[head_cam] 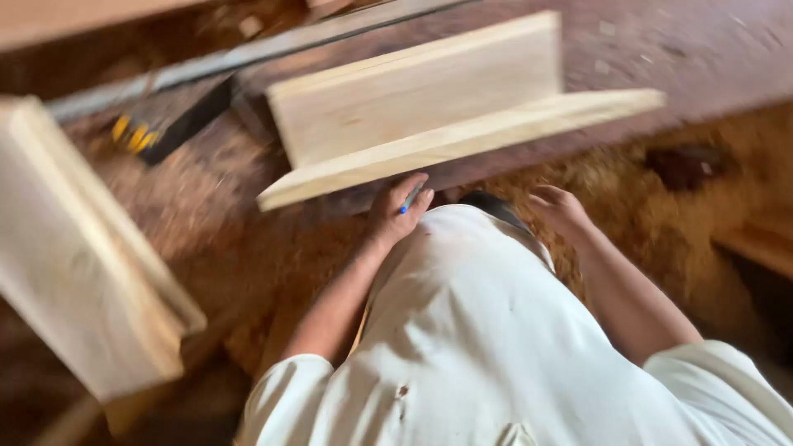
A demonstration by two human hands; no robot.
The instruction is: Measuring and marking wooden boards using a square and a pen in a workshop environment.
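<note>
A woodworking shop is indicated: sawdust is spread thickly beside the right hand, and pale planed boards are laid on a worn workbench just beyond the left hand.

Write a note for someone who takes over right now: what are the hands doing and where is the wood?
Left hand: closed around a blue pen, right at the near edge of the L-shaped wooden piece.
Right hand: open, fingers loosely curled, holding nothing, hovering by the waist, apart from the wood.
The L-shaped piece, two pale boards joined at a right angle, lies on the sawdust-covered bench. A second, similar board assembly sits at the left. A dark tool with yellow parts lies behind, by a long metal bar.
Done: both pieces look joined. The picture is blurred, so no pen marks can be made out; marking seems still to do.
</note>
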